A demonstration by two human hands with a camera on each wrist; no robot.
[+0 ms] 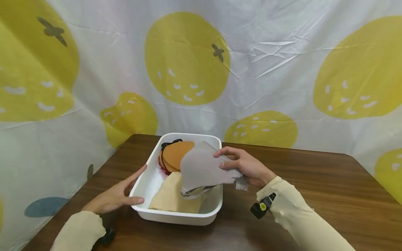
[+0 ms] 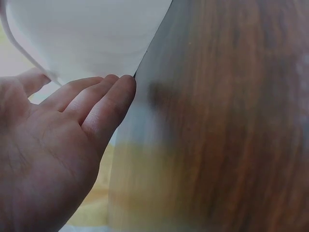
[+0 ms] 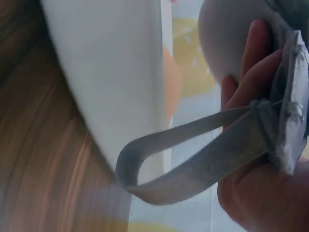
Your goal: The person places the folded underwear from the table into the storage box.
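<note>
My right hand [image 1: 246,165] holds a grey bra [image 1: 202,165] over the right side of a white plastic tub [image 1: 177,219]. Its smooth cups hang into the tub, and in the right wrist view a grey strap [image 3: 193,186] loops down from the fingers. A crinkled, shiny clear piece [image 3: 295,106] lies by the strap. With thumb at the rim and fingers along the outer wall, my left hand [image 1: 114,195] holds the tub's left side. Inside the tub lie a beige cloth piece [image 1: 168,195] and orange cup-shaped pieces [image 1: 176,155] with black straps.
Beneath the tub is a dark brown wooden table [image 1: 307,174]. A white curtain [image 1: 270,73] with yellow fruit prints hangs behind and to the left. Something red [image 1: 162,167] shows partly under the orange pieces.
</note>
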